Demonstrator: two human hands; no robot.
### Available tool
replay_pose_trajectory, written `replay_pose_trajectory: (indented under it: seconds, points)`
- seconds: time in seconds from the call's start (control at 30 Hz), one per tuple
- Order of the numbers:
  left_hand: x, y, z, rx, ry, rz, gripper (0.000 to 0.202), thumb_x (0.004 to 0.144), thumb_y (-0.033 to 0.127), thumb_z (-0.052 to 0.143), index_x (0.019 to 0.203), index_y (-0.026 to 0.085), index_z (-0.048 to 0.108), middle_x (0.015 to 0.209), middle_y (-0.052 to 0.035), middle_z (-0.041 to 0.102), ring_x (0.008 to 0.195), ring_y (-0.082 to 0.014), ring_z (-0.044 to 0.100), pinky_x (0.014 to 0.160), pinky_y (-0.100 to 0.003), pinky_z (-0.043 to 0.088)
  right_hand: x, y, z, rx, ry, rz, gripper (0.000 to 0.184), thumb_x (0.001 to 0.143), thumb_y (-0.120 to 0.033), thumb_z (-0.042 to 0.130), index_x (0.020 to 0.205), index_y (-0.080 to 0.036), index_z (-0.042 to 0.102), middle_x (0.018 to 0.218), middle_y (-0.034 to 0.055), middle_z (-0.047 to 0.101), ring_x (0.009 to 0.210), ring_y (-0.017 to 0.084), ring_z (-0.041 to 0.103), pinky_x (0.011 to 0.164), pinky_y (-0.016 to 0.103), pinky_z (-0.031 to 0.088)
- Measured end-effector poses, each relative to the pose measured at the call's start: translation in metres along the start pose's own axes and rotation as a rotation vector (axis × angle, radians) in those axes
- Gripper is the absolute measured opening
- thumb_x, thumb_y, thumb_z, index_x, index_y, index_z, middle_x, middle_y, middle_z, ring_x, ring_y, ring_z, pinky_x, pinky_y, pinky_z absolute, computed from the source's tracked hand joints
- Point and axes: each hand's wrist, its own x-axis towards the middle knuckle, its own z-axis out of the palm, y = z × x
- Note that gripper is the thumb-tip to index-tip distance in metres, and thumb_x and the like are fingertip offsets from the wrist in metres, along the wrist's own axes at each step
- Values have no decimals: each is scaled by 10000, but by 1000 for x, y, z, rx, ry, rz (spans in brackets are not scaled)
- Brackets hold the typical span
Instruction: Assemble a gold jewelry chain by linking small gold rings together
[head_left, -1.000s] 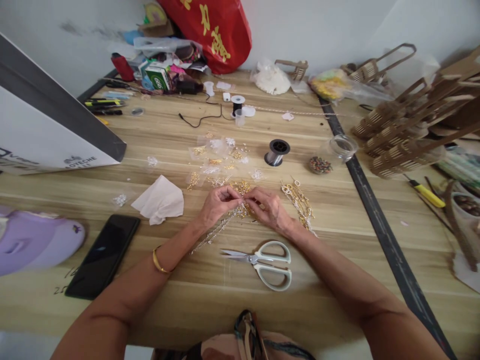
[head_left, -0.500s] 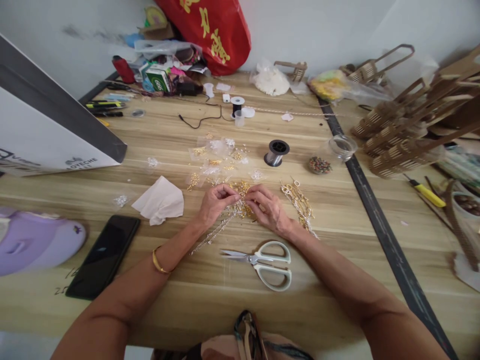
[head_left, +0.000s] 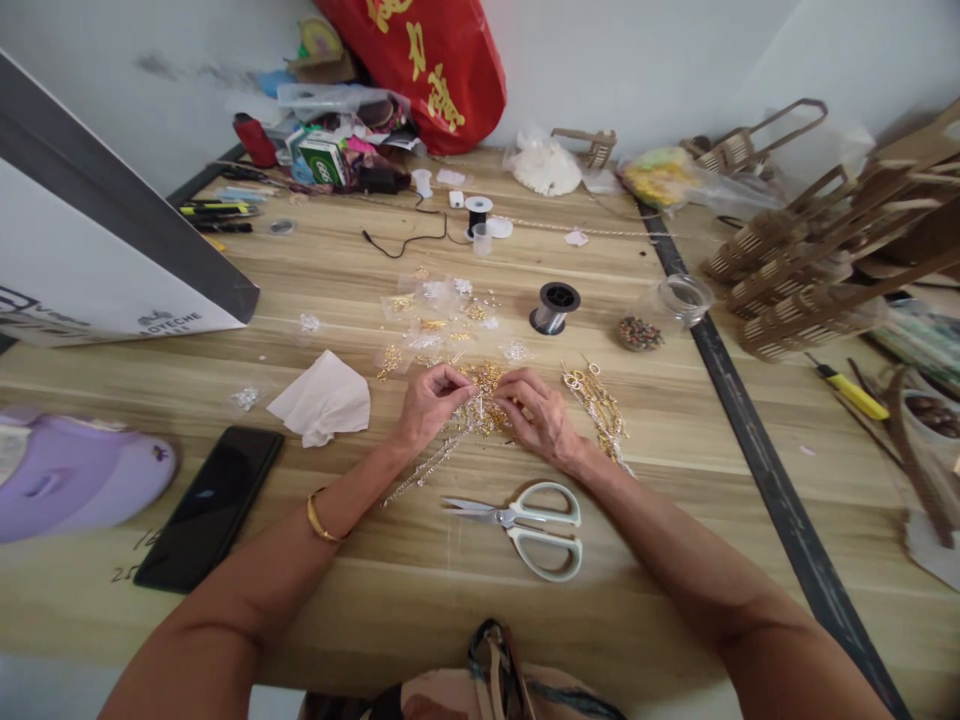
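Note:
My left hand [head_left: 435, 405] is closed in a pinch, thumb against forefinger, over a pile of small gold and silver beads [head_left: 491, 412]. Facing it a short gap away, my right hand [head_left: 536, 418] pinches too. A tiny silvery piece shows below the left fingertips; what either hand holds is too small to make out. From under the left hand a silver beaded chain [head_left: 426, 468] trails toward me across the wood. Gold and silver chains [head_left: 600, 412] lie right of my right hand. White-handled scissors [head_left: 517, 520] rest slightly spread, nearer to me than both hands.
Behind the pile lie small clear bags of findings [head_left: 431, 325] and a wire spool [head_left: 555, 308]. A jar of beads [head_left: 641, 332] lies tipped at right. To the left are a tissue [head_left: 322, 400], a phone [head_left: 210, 510] and a large box [head_left: 112, 250].
The right fingertips have drawn slightly away from the left ones, and a silvery piece now shows between the hands. The whole view has shifted a little.

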Motion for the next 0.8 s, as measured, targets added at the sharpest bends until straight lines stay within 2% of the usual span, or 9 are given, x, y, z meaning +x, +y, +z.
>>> replay_pose_trajectory:
  seconds: [0.2,0.37,0.5,0.67,0.73,0.8]
  points:
    - [-3,-4,-1,95,-75,71,182,671,300,719,683,148,621,639,-4,613,585,-106,537,558,-223,421,-6,1,-1,-176,-57,-74,155,923,-213,456,1017,-186,576,1110,117,590,933,183,609,620,247,514]
    - [-10,2,2,245,-137,147,99,704,246,673,708,151,645,679,-23,646,626,-130,580,618,-245,456,-8,2,0,-233,-145,-164,200,928,-170,416,1078,-179,548,1279,142,523,930,178,621,592,242,513]
    - [-12,6,4,325,-161,219,55,722,211,640,715,160,658,680,-20,655,635,-137,588,630,-248,461,-6,3,0,-242,-192,-220,235,927,-140,387,1107,-182,533,1135,121,608,939,175,609,687,272,518]
    - [-10,5,2,402,-174,276,74,743,184,611,730,163,681,696,-35,666,645,-149,594,635,-260,458,-3,-4,-6,-402,-168,-270,193,920,-134,408,1011,-169,575,897,91,635,760,159,591,554,246,443]
    - [-9,3,2,416,-176,287,89,748,173,601,748,170,690,723,-42,675,673,-159,604,658,-270,463,-2,-7,-8,-447,-168,-297,198,921,-129,401,991,-169,582,893,93,625,755,157,587,527,238,426]
    - [-9,1,1,427,-180,301,101,747,160,598,762,180,696,750,-44,679,699,-166,609,682,-278,467,-2,-8,-7,-446,-178,-299,212,925,-120,386,1006,-168,576,977,111,615,806,159,593,546,234,444]
